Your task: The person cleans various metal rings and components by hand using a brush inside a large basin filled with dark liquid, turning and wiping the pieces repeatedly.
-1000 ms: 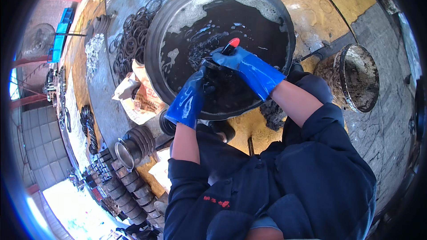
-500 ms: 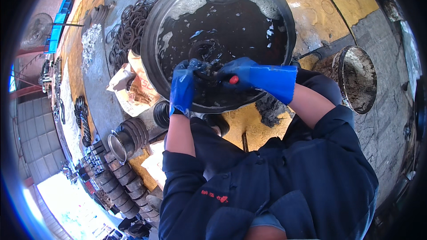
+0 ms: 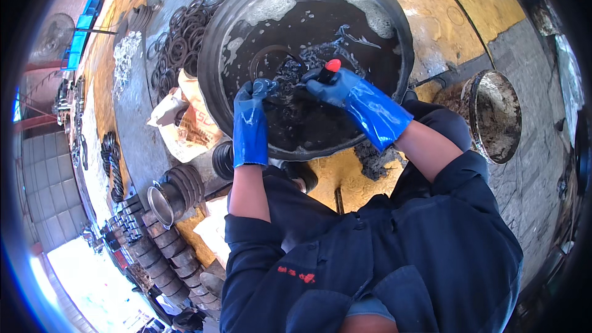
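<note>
Both my hands wear long blue rubber gloves and work over a wide dark tub (image 3: 213, 55) of black, foamy liquid. At the left, my left hand (image 3: 254, 94) has its fingers closed at the near edge of a dark ring (image 3: 271, 47), which lies partly in the liquid. In my right hand (image 3: 336, 88) is a black handle with a red end (image 3: 333, 65); the red end points up and away. The tool's working end is hidden by the glove and splashing liquid. Ripples and splashes fill the space between my hands.
A heap of dark rings (image 3: 182, 40) lies left of the tub, above a torn printed bag (image 3: 191, 126). Nearer stands a group of round metal pieces (image 3: 176, 194). At the right, a dirty bucket (image 3: 496, 117) lies tipped; stacked metal blocks (image 3: 163, 253) stand lower left.
My right hand has turned, so the red handle end has swung up and away. Liquid now splashes between my hands, and the ring shows more above the surface.
</note>
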Available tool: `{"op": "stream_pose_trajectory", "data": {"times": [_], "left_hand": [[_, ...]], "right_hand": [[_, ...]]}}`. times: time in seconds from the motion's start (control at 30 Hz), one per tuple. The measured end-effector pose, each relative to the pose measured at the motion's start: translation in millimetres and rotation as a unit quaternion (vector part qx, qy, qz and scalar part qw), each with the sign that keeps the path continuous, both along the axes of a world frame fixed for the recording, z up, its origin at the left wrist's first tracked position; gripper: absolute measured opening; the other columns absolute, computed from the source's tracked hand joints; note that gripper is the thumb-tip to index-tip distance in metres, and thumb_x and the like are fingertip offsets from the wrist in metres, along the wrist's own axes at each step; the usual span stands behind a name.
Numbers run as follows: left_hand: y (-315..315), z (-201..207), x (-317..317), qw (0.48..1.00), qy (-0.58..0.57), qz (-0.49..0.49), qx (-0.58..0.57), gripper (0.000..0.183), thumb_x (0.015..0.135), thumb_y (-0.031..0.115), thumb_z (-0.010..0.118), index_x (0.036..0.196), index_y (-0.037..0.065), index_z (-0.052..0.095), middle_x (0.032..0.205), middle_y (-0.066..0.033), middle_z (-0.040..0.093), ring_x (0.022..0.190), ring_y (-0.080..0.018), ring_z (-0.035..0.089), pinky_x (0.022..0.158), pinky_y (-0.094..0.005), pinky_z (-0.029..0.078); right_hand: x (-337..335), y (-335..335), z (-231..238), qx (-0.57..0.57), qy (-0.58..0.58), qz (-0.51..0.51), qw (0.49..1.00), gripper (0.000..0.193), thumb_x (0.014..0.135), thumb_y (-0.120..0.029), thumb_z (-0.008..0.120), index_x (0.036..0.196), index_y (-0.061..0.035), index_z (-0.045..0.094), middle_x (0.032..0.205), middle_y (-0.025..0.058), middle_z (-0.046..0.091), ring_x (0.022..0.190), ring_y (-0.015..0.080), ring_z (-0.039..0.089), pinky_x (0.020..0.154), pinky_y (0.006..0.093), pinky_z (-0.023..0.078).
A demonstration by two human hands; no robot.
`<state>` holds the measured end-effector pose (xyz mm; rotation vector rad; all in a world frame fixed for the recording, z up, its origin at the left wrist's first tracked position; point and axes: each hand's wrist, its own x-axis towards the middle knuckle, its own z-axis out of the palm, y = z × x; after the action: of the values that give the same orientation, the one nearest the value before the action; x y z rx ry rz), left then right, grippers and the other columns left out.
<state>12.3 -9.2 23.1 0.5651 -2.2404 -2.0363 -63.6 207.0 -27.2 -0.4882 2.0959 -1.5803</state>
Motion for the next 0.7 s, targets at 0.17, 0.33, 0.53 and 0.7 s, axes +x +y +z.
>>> {"op": "stream_pose_trajectory", "data": {"times": [0.17, 0.33, 0.53, 0.7], "left_hand": [[-1, 3, -2, 0.995, -0.057, -0.061, 0.062, 0.026, 0.097, 0.023, 0.057, 0.100, -0.001, 0.069, 0.090, -0.0072, 0.071, 0.083, -0.0148, 0.064, 0.080, -0.0269, 0.049], [6, 8, -3, 0.989, -0.114, -0.066, 0.068, 0.022, 0.098, 0.019, 0.056, 0.102, 0.000, 0.067, 0.093, -0.0086, 0.072, 0.082, -0.0145, 0.065, 0.080, -0.0271, 0.051], [12, 9, -1, 0.984, -0.132, -0.110, -0.037, 0.025, 0.098, 0.024, 0.059, 0.103, 0.001, 0.067, 0.094, -0.0066, 0.072, 0.082, -0.0121, 0.064, 0.076, -0.0264, 0.050], [13, -6, 1, 0.992, -0.059, -0.099, -0.054, 0.030, 0.097, 0.032, 0.060, 0.103, 0.003, 0.067, 0.085, -0.0027, 0.067, 0.073, -0.0094, 0.055, 0.067, -0.0256, 0.045]], "right_hand": [[-18, 5, -22, 0.057, 0.205, -0.161, 0.964, 0.029, 0.087, -0.034, 0.068, 0.110, -0.0167, 0.072, 0.106, 0.0119, 0.072, 0.098, 0.0260, 0.070, 0.087, 0.0358, 0.054], [-44, 21, -38, -0.048, -0.040, -0.260, 0.964, 0.030, 0.090, -0.021, 0.071, 0.114, -0.0030, 0.069, 0.107, 0.0099, 0.071, 0.097, 0.0193, 0.067, 0.087, 0.0326, 0.054], [-34, -3, 13, -0.343, -0.270, -0.143, 0.888, 0.034, 0.088, -0.018, 0.074, 0.116, 0.0008, 0.068, 0.107, 0.0098, 0.071, 0.094, 0.0165, 0.067, 0.081, 0.0296, 0.055], [-38, 2, 2, -0.223, -0.232, -0.232, 0.918, 0.031, 0.088, -0.020, 0.073, 0.111, 0.0008, 0.069, 0.101, 0.0066, 0.072, 0.089, 0.0148, 0.066, 0.082, 0.0288, 0.054]]}}
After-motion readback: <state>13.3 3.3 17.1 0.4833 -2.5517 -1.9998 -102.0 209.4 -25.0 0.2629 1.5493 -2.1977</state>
